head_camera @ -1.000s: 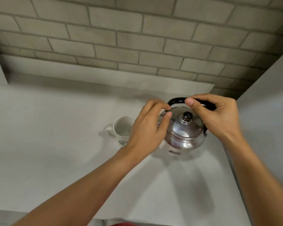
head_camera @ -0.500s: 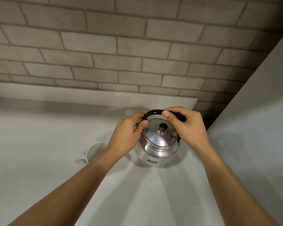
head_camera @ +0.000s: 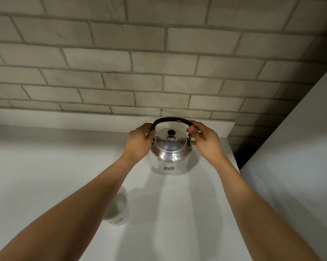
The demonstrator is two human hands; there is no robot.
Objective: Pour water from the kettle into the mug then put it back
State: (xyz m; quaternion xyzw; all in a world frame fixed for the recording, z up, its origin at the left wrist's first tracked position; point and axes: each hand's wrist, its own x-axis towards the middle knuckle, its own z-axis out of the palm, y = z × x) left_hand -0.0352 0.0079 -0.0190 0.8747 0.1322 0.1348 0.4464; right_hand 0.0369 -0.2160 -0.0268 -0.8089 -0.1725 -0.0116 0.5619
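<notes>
A shiny steel kettle [head_camera: 170, 157] with a black arched handle and a black lid knob stands upright on the white counter [head_camera: 45, 176], near its back right corner. My left hand [head_camera: 140, 142] grips the kettle's left side where the handle joins the body. My right hand [head_camera: 203, 140] grips the right end of the handle. A white mug [head_camera: 119, 206] with water in it sits on the counter nearer to me, to the kettle's lower left. My left forearm hides the mug's left half.
A grey brick wall [head_camera: 159, 63] rises just behind the kettle, above a low white ledge [head_camera: 83, 119]. A white side panel [head_camera: 300, 166] closes off the counter on the right, with a dark gap at the back corner.
The kettle and both hands have moved away from me toward the back wall. The mug now lies well nearer than the kettle, and the handle stands upright.
</notes>
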